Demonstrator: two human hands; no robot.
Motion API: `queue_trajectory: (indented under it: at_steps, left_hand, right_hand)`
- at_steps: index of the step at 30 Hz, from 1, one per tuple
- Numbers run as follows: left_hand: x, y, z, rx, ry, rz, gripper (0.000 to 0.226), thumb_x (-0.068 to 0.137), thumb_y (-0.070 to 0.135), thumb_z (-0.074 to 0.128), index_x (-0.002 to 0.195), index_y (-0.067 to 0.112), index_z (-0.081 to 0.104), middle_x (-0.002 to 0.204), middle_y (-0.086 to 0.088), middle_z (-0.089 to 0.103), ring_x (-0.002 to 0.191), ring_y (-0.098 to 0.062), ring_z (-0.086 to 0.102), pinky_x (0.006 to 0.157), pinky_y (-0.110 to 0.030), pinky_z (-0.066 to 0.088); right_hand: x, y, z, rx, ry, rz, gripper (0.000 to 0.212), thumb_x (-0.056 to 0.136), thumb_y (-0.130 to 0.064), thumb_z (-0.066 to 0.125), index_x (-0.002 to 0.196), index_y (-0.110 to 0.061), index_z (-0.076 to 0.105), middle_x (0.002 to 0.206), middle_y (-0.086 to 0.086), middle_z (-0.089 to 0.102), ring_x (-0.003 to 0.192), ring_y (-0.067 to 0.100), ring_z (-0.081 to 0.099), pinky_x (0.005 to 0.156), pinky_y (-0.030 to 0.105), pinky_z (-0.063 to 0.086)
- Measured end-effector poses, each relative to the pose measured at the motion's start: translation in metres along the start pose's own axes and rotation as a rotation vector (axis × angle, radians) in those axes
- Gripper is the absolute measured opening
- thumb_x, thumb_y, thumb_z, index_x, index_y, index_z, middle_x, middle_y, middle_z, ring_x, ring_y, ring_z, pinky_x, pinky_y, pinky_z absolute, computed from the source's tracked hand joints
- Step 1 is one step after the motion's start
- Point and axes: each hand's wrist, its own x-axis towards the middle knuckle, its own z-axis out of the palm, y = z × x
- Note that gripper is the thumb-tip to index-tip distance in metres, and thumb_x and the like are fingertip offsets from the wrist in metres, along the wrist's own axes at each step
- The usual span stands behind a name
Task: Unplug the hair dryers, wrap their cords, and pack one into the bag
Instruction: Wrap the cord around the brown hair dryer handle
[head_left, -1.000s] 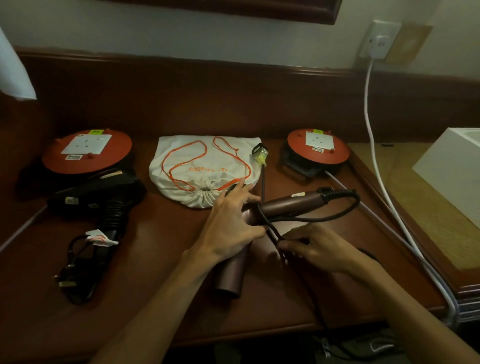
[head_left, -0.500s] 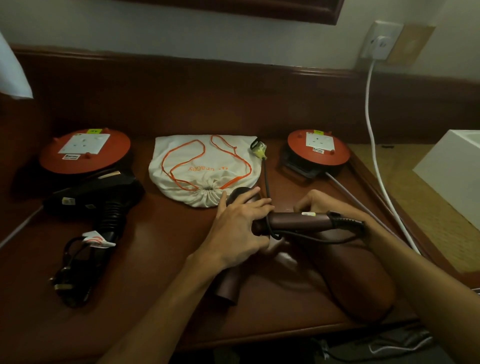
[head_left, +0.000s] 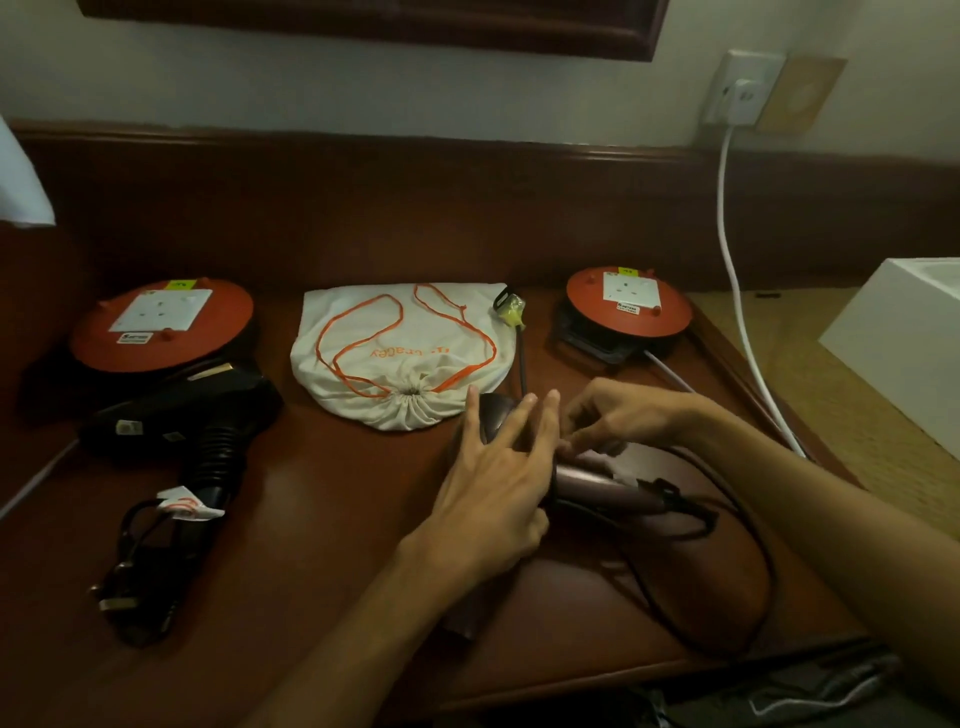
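The left hand (head_left: 493, 493), back up, rests on the body of the pink hair dryer (head_left: 597, 483), its fingers (head_left: 519, 423) spread and lifted toward the far end of the dryer while the thumb curls under by the handle. The right hand (head_left: 618, 415) sits just beyond the dryer's handle, fingertips (head_left: 569, 441) pinched together next to the left hand's fingers; what they pinch is too small to tell. Both bare forearms run in from the near edge of the counter (head_left: 311, 519), the right one crossing above the dryer's handle end.
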Motion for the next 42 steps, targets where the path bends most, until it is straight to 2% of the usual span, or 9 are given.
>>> queue_trajectory:
  at_steps: [6,10,16,20,24,28,37,40,42]
  left_hand:
    - [0.002,-0.01,-0.002,0.019,0.025,-0.059,0.091,0.09,0.033,0.057,0.16,0.009,0.006,0.169,-0.009,-0.003,0.154,-0.021,-0.016,0.117,-0.057,-0.023]
    - [0.003,-0.008,0.001,0.033,0.031,-0.062,0.097,0.088,0.034,0.059,0.159,0.008,-0.003,0.158,-0.007,0.039,0.155,-0.023,-0.01,0.118,-0.061,-0.017]
    - [0.001,-0.01,-0.005,-0.242,0.136,-0.162,0.054,0.08,0.03,0.071,0.126,0.037,0.044,0.138,-0.002,0.057,0.155,-0.016,0.0,0.117,-0.062,-0.015]
    - [-0.003,-0.019,-0.004,-0.425,0.278,-0.244,0.045,0.073,0.025,0.075,0.112,0.039,0.056,0.128,0.007,0.061,0.153,-0.014,0.014,0.12,-0.062,0.007]
    - [-0.004,-0.033,-0.004,-0.581,0.323,-0.283,0.052,0.067,0.029,0.077,0.113,0.044,0.059,0.125,0.013,0.058,0.14,-0.022,0.043,0.11,-0.065,0.031]
    - [-0.008,-0.04,-0.007,-0.696,0.358,-0.301,0.056,0.062,0.036,0.073,0.118,0.04,0.069,0.128,0.011,0.06,0.135,-0.015,0.047,0.109,-0.051,0.04]
    - [-0.023,-0.037,-0.004,-0.7,0.362,-0.196,0.06,0.07,0.025,0.088,0.124,0.043,0.068,0.151,0.001,0.049,0.125,0.03,0.012,0.122,-0.036,0.012]
    - [-0.026,-0.043,-0.003,-0.67,0.317,-0.139,0.057,0.07,0.026,0.087,0.121,0.045,0.069,0.147,0.008,0.05,0.124,0.031,0.013,0.113,-0.011,0.003]
    - [-0.027,-0.04,-0.006,-0.619,0.268,-0.085,0.057,0.072,0.022,0.084,0.123,0.041,0.068,0.144,0.007,0.052,0.123,0.034,0.008,0.115,-0.02,0.004]
  right_hand:
    - [-0.022,-0.027,0.004,0.096,0.09,-0.059,0.021,0.101,-0.009,0.056,0.102,0.007,0.07,0.066,0.006,0.045,0.054,0.012,0.037,0.05,0.022,0.033]
    - [-0.031,-0.037,0.023,0.053,0.141,-0.108,0.022,0.101,-0.009,0.053,0.104,0.005,0.071,0.076,0.016,0.053,0.064,0.027,0.04,0.054,0.031,0.035]
    - [-0.054,-0.057,0.043,-0.011,0.294,-0.146,0.021,0.101,-0.011,0.057,0.108,-0.012,0.077,0.084,0.004,0.074,0.064,0.014,0.064,0.058,0.029,0.053]
    - [-0.066,-0.059,0.07,-0.053,0.421,-0.161,0.024,0.1,-0.01,0.054,0.115,-0.018,0.073,0.091,0.005,0.071,0.065,0.019,0.066,0.057,0.04,0.059]
    - [-0.075,-0.048,0.095,-0.088,0.534,-0.234,0.046,0.102,-0.01,0.052,0.133,-0.043,0.06,0.083,-0.031,0.066,0.072,-0.007,0.064,0.061,0.016,0.05]
    - [-0.064,-0.017,0.109,-0.122,0.557,-0.317,0.054,0.103,-0.018,0.053,0.131,-0.065,0.05,0.066,0.001,0.062,0.059,0.015,0.057,0.056,0.025,0.044]
    - [-0.024,0.017,0.09,-0.095,0.526,-0.245,0.007,0.092,-0.04,0.065,0.091,-0.035,0.07,0.081,-0.018,0.069,0.076,-0.001,0.066,0.07,0.021,0.05]
    - [-0.005,0.025,0.051,-0.148,0.399,-0.191,0.015,0.087,-0.021,0.078,0.079,-0.024,0.065,0.069,0.0,0.064,0.066,0.017,0.065,0.063,0.02,0.047]
    - [0.01,0.023,0.025,-0.185,0.278,-0.046,0.028,0.081,-0.012,0.075,0.059,-0.01,0.06,0.06,0.018,0.053,0.057,0.031,0.05,0.057,0.03,0.04]
